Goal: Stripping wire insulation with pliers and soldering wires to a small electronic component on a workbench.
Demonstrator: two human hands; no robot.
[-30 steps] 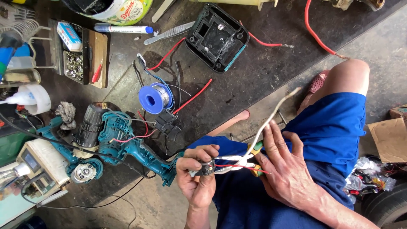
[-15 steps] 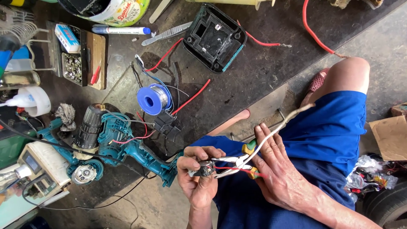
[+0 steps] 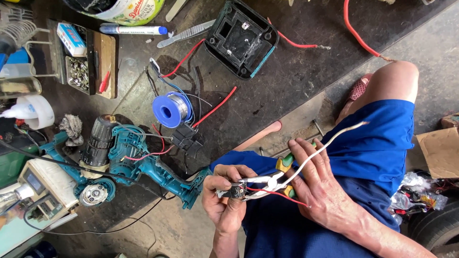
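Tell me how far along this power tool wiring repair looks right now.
Done: the teal drill lies opened on the bench, its wires loose, beside a blue solder spool. In hand: the left hand pinches a small black switch part while the right hand works pliers on its red and white wires. Left: the part is not yet back in the drill, and the black housing sits apart.

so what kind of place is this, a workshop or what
Most likely an informal power-tool repair spot on a floor. A dismantled teal drill and a solder spool lie on a dark mat, while the left hand holds a small switch and the right hand works pliers on it.
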